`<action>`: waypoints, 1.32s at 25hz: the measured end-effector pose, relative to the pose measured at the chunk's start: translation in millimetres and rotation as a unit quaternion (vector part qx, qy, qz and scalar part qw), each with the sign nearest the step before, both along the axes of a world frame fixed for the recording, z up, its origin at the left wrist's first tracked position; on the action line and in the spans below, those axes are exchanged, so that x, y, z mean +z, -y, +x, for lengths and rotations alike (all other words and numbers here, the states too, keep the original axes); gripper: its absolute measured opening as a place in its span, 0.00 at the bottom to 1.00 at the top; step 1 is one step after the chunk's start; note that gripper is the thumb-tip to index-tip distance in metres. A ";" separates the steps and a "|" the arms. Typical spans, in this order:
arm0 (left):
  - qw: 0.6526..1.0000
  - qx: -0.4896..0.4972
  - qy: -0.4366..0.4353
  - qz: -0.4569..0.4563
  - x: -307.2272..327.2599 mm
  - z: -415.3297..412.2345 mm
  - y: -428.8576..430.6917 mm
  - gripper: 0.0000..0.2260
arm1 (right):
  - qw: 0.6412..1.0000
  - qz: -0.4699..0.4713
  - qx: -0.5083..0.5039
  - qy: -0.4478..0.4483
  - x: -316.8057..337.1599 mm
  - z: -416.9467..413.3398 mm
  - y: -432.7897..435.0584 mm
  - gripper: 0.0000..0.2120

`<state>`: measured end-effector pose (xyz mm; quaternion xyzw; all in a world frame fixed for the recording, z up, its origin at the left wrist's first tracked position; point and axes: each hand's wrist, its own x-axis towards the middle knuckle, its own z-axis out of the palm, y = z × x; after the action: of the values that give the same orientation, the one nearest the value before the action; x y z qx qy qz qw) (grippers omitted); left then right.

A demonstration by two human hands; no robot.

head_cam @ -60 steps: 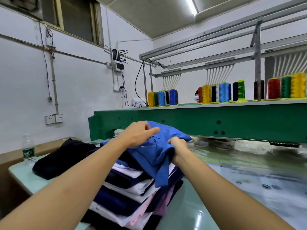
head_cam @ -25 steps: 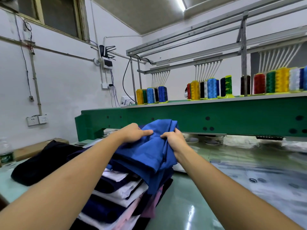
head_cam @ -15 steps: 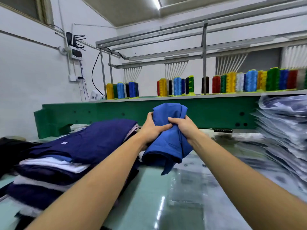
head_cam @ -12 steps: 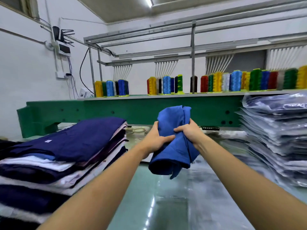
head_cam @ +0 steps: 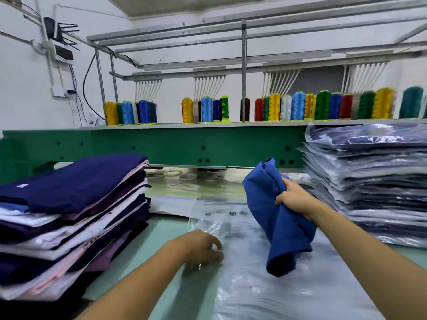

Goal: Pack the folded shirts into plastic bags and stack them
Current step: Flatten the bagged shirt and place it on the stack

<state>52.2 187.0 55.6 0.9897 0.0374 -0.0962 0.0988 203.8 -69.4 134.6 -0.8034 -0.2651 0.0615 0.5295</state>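
My right hand (head_cam: 293,199) grips a bunched blue shirt (head_cam: 277,218), holding it upright above the table. Under it lies a sheet of clear plastic bags (head_cam: 265,262) spread flat on the green table (head_cam: 161,239). My left hand (head_cam: 201,247) rests at the left edge of the plastic with its fingers curled down onto it; whether it pinches the bag is not plain. A pile of folded shirts (head_cam: 69,209), navy, white and pink, stands at the left. A tall stack of bagged shirts (head_cam: 369,181) stands at the right.
A green embroidery machine beam (head_cam: 173,146) runs across the back with several coloured thread spools (head_cam: 298,107) on top. Metal rails hang overhead. Embroidery hoops (head_cam: 187,176) lie under the beam at the table's far side.
Both hands held the blue shirt lifted off the left pile. Now only my right hand holds it, further right, and my left hand has dropped onto the plastic bags.
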 end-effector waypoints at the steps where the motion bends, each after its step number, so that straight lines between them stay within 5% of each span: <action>1: 0.999 0.000 0.009 0.045 2.5 0.8 0.0 0.18 | 1.000 -0.017 0.003 0.012 0.2 0.5 6.3 0.31; 4: 0.981 0.012 0.013 0.193 11.0 4.9 4.2 0.14 | 0.996 -0.060 0.012 0.061 1.7 1.7 18.6 0.31; 8: 0.974 0.045 -0.004 0.224 18.1 9.7 9.5 0.10 | 0.980 -0.106 0.033 0.166 13.5 -0.4 18.4 0.32; 13: 0.996 0.086 0.029 0.012 14.9 24.5 14.6 0.12 | 0.938 -0.188 0.067 0.285 10.5 -20.2 -1.2 0.36; 16: 0.964 0.181 0.087 -0.173 5.2 29.8 16.7 0.15 | 0.899 -0.274 0.121 0.320 -22.0 -35.5 -7.2 0.40; 20: 0.944 0.202 0.147 -0.215 -4.8 34.4 8.7 0.07 | 0.871 -0.332 0.163 0.324 -49.7 -42.8 1.3 0.43; 24: 0.878 0.250 0.241 -0.330 10.8 41.0 6.0 0.16 | 0.873 -0.353 0.175 0.287 -54.1 -39.6 4.1 0.42; 28: 0.935 0.154 0.290 -0.133 22.4 44.0 16.0 0.17 | 0.882 -0.369 0.180 0.232 -60.6 -25.4 -2.0 0.41; 33: 0.983 0.088 0.162 0.001 25.4 45.8 28.6 0.09 | 0.892 -0.354 0.168 0.224 -46.9 -3.5 -35.9 0.24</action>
<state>98.0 158.4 81.0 0.9852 0.1077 0.0744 0.1110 200.3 -33.5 87.7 -0.8737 -0.4684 0.0576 0.1181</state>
